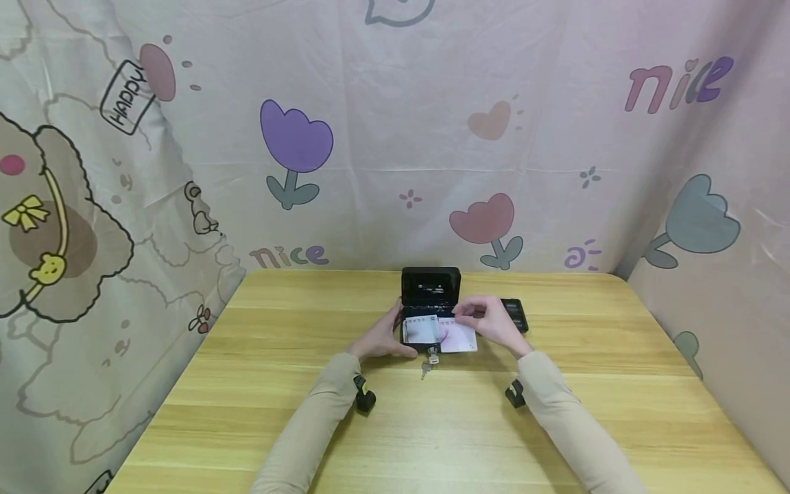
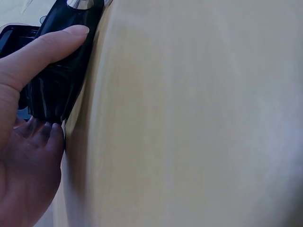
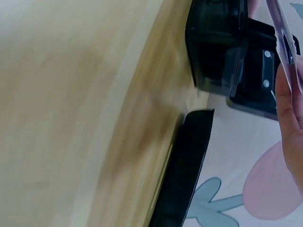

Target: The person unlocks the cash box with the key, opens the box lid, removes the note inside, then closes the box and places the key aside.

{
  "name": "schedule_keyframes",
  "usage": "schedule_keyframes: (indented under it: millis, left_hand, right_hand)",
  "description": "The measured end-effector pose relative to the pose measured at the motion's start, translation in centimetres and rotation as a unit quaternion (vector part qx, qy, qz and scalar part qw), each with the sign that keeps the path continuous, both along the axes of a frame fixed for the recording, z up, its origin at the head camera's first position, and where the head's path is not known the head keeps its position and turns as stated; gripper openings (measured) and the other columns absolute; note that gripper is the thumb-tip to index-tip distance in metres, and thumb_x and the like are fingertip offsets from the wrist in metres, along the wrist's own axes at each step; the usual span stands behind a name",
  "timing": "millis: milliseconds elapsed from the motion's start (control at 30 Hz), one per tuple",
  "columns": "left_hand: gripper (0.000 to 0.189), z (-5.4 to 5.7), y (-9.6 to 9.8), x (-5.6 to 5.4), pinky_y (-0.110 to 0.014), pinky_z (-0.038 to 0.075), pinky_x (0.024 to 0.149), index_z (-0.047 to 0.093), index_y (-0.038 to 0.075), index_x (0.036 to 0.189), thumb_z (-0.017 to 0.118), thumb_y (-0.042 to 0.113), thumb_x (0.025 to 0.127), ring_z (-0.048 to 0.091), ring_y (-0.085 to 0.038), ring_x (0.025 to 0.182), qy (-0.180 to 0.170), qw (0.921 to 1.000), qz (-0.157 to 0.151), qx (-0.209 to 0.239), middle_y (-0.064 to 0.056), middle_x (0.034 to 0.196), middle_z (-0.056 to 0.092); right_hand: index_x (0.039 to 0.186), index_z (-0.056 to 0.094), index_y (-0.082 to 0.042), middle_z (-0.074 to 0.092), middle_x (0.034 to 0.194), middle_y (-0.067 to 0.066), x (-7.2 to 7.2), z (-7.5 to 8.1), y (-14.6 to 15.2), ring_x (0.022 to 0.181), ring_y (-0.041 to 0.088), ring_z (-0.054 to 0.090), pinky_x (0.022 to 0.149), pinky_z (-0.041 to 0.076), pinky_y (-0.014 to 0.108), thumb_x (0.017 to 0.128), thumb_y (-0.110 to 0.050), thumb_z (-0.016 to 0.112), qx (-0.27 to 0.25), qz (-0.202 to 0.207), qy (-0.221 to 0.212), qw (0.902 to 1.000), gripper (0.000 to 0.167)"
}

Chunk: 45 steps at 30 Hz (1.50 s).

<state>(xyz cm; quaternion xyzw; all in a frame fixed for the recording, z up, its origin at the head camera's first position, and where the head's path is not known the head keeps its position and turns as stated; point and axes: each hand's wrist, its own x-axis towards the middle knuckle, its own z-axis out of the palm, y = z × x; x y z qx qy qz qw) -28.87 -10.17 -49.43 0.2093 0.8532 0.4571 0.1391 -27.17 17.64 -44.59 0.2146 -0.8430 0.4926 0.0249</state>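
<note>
A small black cash box (image 1: 431,288) stands on the table with its lid raised, a pair of keys (image 1: 426,368) hanging at its front lock. My left hand (image 1: 379,338) grips the box's left side; in the left wrist view its thumb (image 2: 57,45) lies across the front wall and the fingers reach the side. Over the box opening are a pale grey-blue banknote (image 1: 421,331) and a pinkish banknote (image 1: 459,336), which juts past the right wall. My right hand (image 1: 490,320) pinches banknotes (image 3: 280,28), seen edge-on in the right wrist view, above the box.
Just right of the box lies a black compartment tray (image 1: 516,315), partly behind my right hand. The wooden table (image 1: 432,439) ends at a printed cloth backdrop (image 1: 395,137) close behind the box. Small black cameras (image 1: 365,398) sit at both wrists.
</note>
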Motion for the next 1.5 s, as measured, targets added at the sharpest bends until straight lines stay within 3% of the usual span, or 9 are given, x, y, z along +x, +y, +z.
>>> schedule_keyframes:
  millis: [300, 800, 1100, 1500]
  left_hand:
    - [0.131, 0.0, -0.1, 0.1, -0.046, 0.019, 0.129, -0.003, 0.002, 0.161, 0.091, 0.018, 0.072, 0.019, -0.038, 0.156, -0.003, 1.0, -0.002, 0.004, -0.022, 0.169, 0.007]
    - [0.131, 0.0, -0.1, 0.3, -0.046, 0.019, 0.129, -0.004, 0.004, 0.162, 0.091, 0.019, 0.072, 0.021, -0.038, 0.155, -0.005, 1.0, -0.004, 0.002, -0.021, 0.169, 0.006]
    - [0.132, 0.2, -0.2, 0.4, -0.046, 0.019, 0.129, -0.004, 0.005, 0.162, 0.092, 0.018, 0.071, 0.021, -0.039, 0.155, -0.011, 0.9999, -0.003, 0.01, -0.021, 0.169, 0.006]
    - [0.131, 0.1, -0.2, 0.3, -0.046, 0.02, 0.129, -0.003, 0.004, 0.162, 0.091, 0.02, 0.072, 0.021, -0.039, 0.155, -0.007, 1.0, -0.001, 0.0, -0.022, 0.169, 0.007]
  right_hand:
    - [0.098, 0.074, 0.005, 0.076, 0.092, 0.017, 0.8, -1.1, 2.7, 0.077, 0.006, 0.064, 0.07, 0.057, 0.017, 0.084, 0.003, 0.074, 0.017, -0.006, 0.006, 0.9998, 0.014]
    - [0.096, 0.073, 0.008, 0.074, 0.089, 0.019, 1.7, -2.5, 5.6, 0.075, 0.006, 0.064, 0.067, 0.055, 0.017, 0.083, 0.006, 0.073, 0.042, -0.009, -0.028, 0.9987, 0.013]
    - [0.091, 0.074, 0.002, 0.071, 0.082, 0.014, 1.6, -2.3, 5.6, 0.071, 0.01, 0.058, 0.063, 0.049, 0.018, 0.081, 0.008, 0.071, 0.119, -0.022, -0.027, 0.9922, 0.013]
    - [0.092, 0.072, 0.004, 0.07, 0.082, 0.014, 1.5, -2.6, 5.4, 0.072, 0.013, 0.06, 0.065, 0.051, 0.019, 0.08, 0.01, 0.071, 0.14, -0.014, -0.043, 0.9891, 0.013]
